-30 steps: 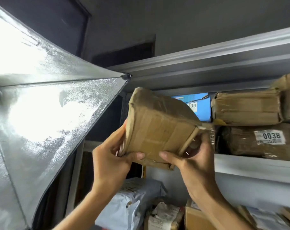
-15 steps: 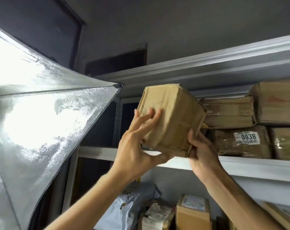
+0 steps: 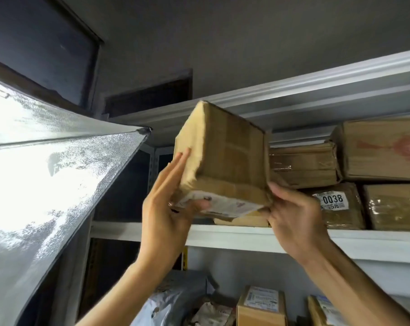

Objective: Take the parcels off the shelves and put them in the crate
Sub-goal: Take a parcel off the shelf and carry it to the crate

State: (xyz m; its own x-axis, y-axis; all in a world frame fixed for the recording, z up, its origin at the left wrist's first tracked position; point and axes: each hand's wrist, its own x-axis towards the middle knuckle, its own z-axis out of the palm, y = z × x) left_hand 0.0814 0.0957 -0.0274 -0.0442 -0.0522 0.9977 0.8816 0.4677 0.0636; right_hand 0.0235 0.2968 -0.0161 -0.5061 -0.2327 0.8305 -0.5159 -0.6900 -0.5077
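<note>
A brown cardboard parcel (image 3: 227, 156) is held up, tilted, in front of the upper shelf (image 3: 222, 234), with its white-labelled face turned down. My left hand (image 3: 164, 215) holds its left side, fingers flat up the face and thumb under the bottom. My right hand (image 3: 293, 212) grips the lower right corner. More parcels lie on the shelf to the right: a flat taped one (image 3: 302, 165), one labelled 0038 (image 3: 340, 208) and a big box (image 3: 382, 149). No crate is in view.
A large silver light reflector (image 3: 46, 184) fills the left, its corner close to the parcel. The shelf above (image 3: 293, 90) hangs low over the stack. Below, a grey bag (image 3: 175, 300) and small labelled boxes (image 3: 260, 307) sit on the lower shelf.
The parcel has turned in my hands, so its labelled face now shows underneath. My left fingers have slid up its left side, and my right hand has shifted to the lower right corner.
</note>
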